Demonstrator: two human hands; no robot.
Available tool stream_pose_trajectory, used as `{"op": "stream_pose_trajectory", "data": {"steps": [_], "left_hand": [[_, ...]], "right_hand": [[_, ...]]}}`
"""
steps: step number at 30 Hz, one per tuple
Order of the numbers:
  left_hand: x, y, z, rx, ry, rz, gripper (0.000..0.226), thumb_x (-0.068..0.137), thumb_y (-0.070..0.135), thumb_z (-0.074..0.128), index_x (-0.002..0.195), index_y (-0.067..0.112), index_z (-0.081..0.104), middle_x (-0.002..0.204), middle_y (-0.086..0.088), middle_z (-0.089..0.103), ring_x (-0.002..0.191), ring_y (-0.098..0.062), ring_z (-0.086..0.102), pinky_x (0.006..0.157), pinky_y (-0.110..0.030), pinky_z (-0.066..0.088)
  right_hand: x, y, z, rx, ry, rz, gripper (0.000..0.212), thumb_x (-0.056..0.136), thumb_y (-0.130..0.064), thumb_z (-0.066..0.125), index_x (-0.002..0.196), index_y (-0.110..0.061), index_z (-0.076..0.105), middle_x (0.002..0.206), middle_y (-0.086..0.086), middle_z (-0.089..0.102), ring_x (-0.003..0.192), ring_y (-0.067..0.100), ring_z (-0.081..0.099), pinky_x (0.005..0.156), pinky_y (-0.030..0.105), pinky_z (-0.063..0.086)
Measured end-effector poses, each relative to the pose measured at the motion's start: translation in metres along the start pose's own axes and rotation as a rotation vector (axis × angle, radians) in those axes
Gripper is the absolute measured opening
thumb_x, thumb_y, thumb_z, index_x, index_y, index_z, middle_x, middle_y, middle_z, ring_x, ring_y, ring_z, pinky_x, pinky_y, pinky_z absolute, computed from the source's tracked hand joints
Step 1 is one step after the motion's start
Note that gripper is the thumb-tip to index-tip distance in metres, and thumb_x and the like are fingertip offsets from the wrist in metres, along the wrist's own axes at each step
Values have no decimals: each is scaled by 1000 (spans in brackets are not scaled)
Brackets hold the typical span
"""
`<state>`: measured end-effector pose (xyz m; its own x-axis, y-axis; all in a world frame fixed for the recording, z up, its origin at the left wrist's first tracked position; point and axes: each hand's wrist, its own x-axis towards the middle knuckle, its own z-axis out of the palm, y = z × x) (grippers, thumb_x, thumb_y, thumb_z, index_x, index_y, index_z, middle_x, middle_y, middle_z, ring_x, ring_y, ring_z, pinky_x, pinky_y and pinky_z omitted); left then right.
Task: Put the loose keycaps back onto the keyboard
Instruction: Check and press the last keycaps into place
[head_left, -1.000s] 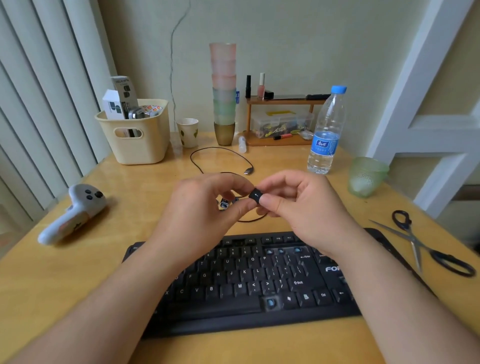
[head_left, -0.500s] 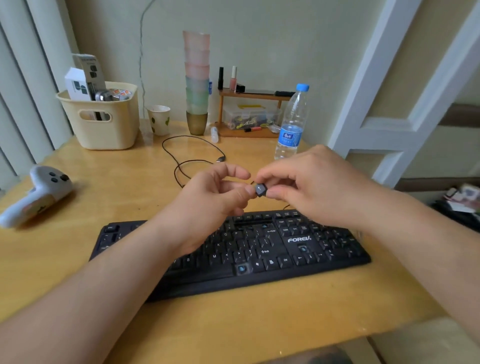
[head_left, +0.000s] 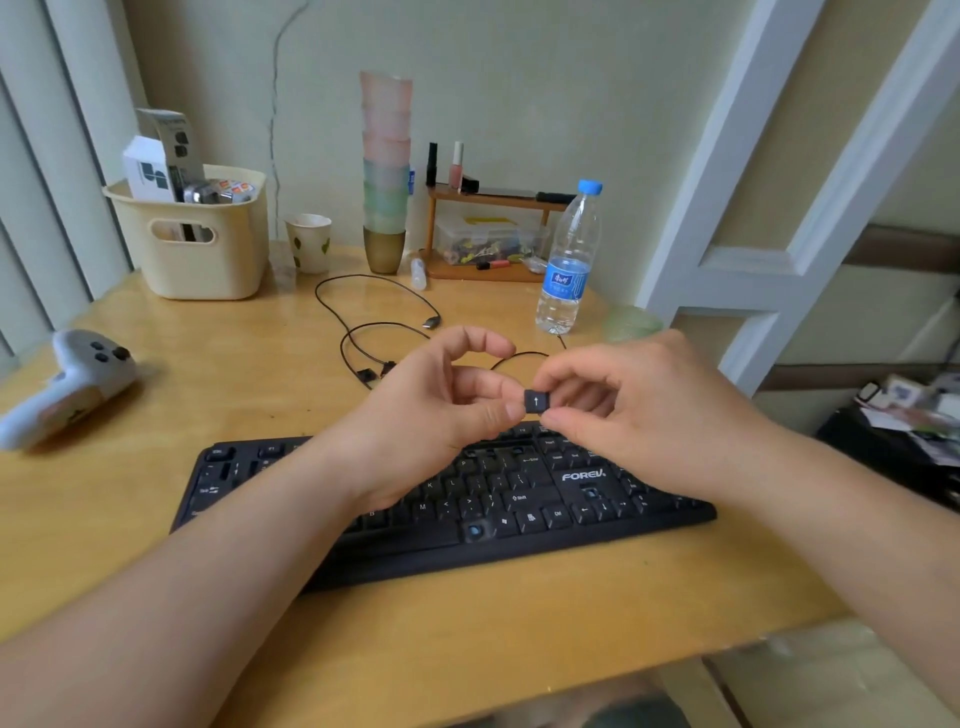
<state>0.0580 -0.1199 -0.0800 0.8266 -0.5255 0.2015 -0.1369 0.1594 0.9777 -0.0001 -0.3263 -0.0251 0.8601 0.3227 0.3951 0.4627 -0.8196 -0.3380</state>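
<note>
Above the keyboard (head_left: 452, 499) near the desk's (head_left: 218, 364) front edge, the right grip (head_left: 639, 415) pinches an up-arrow keycap (head_left: 536, 401) between thumb and forefinger, the left grip's (head_left: 441, 410) curled fingertips touching its side.

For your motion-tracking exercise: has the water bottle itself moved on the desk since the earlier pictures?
No. The water bottle still stands just right of the wooden shelf at the desk's back edge; its shift in the picture comes from the head camera turning.
</note>
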Motion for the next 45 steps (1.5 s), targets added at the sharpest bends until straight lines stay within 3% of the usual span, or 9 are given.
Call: {"op": "stream_pose_trajectory", "data": {"steps": [11,18,21,25,27,29,33,42,45], "left_hand": [[0,-6,9,147,-9,0,37,90,20,81,119,25,59,89,-2,75,75,-16,59,78,-40,46],[-1,-9,24,102,82,32,30,92,14,77,114,18,58,87,-7,75,54,-8,48,51,-17,38],[-1,-12,27,99,58,17,32,92,14,77,116,20,57,86,-5,76,68,-20,50,64,-28,42],[-3,-16,30,139,1,-21,38,92,12,77,119,26,55,92,-3,78,80,-19,61,80,-38,48],[-4,-16,29,285,-33,-4,39,94,15,76,120,32,52,95,4,79,83,-10,67,82,-29,52],[-5,-18,26,643,-34,90,38,95,20,72,121,38,51,96,15,76,83,-1,67,78,-21,51],[-6,-23,23,1079,-75,249,34,93,19,64,121,39,64,102,17,66,99,-4,53,87,-21,42],[-5,-27,25,1192,-104,286,34,92,22,59,118,41,70,111,13,64,106,-15,48,96,-33,44],[-4,-29,25,1195,-117,277,35,91,21,60,119,41,70,111,15,64,107,-13,48,96,-34,45]], "right_hand": [[-6,9,0,15,-16,27,21,83,-24,82,96,-39,76,82,-19,72,74,7,71,71,38,60],[2,3,-15,-206,-83,-104,8,83,-38,76,91,-35,77,75,-15,64,70,8,62,63,37,54],[4,0,-21,-376,-139,-113,27,81,-55,55,91,-36,73,77,-17,62,73,5,54,61,39,55],[1,-5,-23,-611,-209,-132,24,82,-52,53,89,-37,71,78,-16,61,74,11,48,61,34,53],[0,-3,-24,-642,-236,-114,23,82,-51,53,90,-38,70,78,-16,60,75,10,48,62,33,53],[-1,9,-24,-630,-290,-90,19,84,-49,58,93,-39,71,79,-17,61,77,7,49,65,35,54],[-1,40,-18,-418,-518,58,8,85,-38,76,91,-34,74,76,-18,66,74,5,59,69,27,49],[-3,64,-3,-249,-615,138,15,87,-38,79,86,-45,66,82,-18,70,77,2,63,67,20,49],[0,69,0,-223,-648,184,15,88,-40,79,85,-48,66,81,-30,69,75,-7,63,63,11,43]]}}
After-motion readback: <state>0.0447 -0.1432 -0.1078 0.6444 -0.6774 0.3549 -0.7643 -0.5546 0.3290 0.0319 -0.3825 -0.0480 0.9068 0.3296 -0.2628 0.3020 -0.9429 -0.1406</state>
